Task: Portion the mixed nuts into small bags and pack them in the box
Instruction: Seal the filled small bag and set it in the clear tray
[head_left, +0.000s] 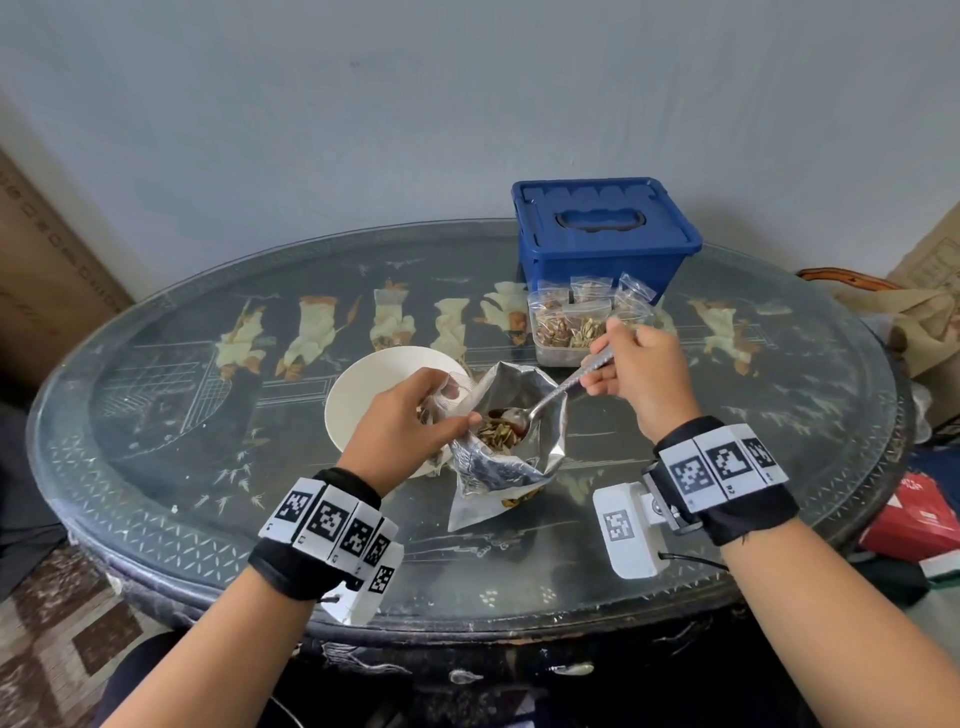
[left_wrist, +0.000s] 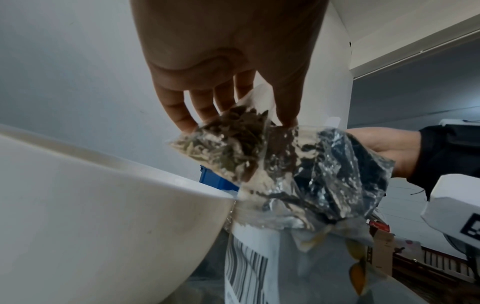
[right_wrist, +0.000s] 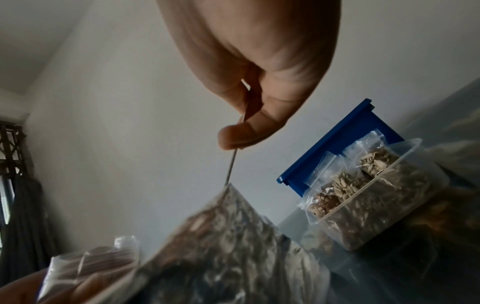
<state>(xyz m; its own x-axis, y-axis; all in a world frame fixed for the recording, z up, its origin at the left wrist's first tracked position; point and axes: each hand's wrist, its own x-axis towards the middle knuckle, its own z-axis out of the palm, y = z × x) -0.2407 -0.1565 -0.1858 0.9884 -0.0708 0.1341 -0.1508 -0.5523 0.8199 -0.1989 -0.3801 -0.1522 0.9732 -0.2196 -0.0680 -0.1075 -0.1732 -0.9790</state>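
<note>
An open silver foil pouch of nuts (head_left: 498, 452) stands in the middle of the table. My left hand (head_left: 405, 426) pinches a small clear bag (left_wrist: 228, 144) partly filled with seeds, beside the pouch mouth and over the white bowl (head_left: 363, 389). My right hand (head_left: 634, 374) grips the handle of a metal spoon (head_left: 550, 397) whose bowl dips into the pouch. In the right wrist view the spoon handle (right_wrist: 232, 164) runs down from the fingers (right_wrist: 249, 131) to the pouch (right_wrist: 228, 246). A clear tub of filled small bags (head_left: 576, 327) stands behind, in front of the closed blue box (head_left: 602, 234).
The round glass-topped table (head_left: 208, 467) backs against a grey wall. A cardboard box (head_left: 41, 291) stands at left. Bags and a red packet (head_left: 909, 519) lie off the table's right side.
</note>
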